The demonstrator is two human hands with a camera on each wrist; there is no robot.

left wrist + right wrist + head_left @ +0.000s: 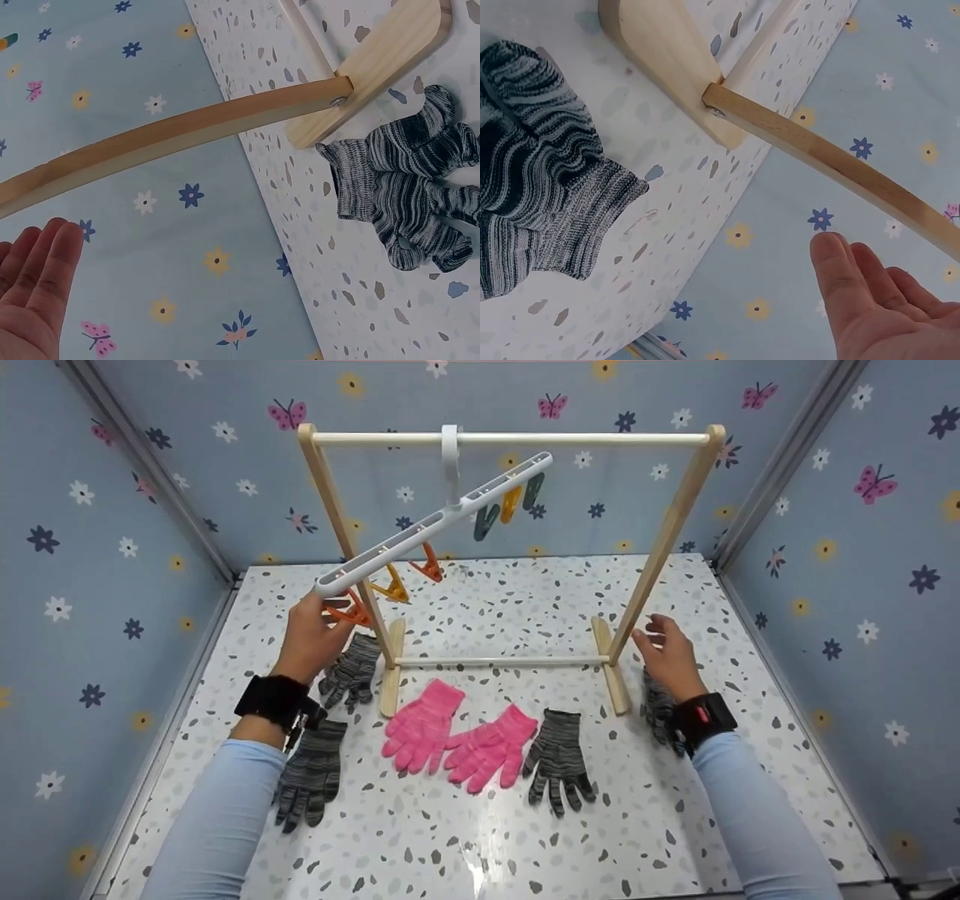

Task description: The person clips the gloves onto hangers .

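A white clip hanger (405,540) hangs by its hook from the top rail (570,438) of a wooden rack, slanting toward the left in the head view. Orange, yellow and green clips (350,611) dangle along it. My left hand (306,636) is at the hanger's near end, beside an orange clip; in the left wrist view its fingers (56,262) look straight beside the rack's left upright (180,129). My right hand (670,656), holding nothing, has its fingers loosely bent just outside the right upright (667,536).
Two pink gloves (426,725) lie on the speckled table (480,847) before the rack. Several grey striped gloves (559,757) lie around them, one behind the right wrist, others near the left forearm. Flower-patterned panels (862,607) enclose the table at the back and sides.
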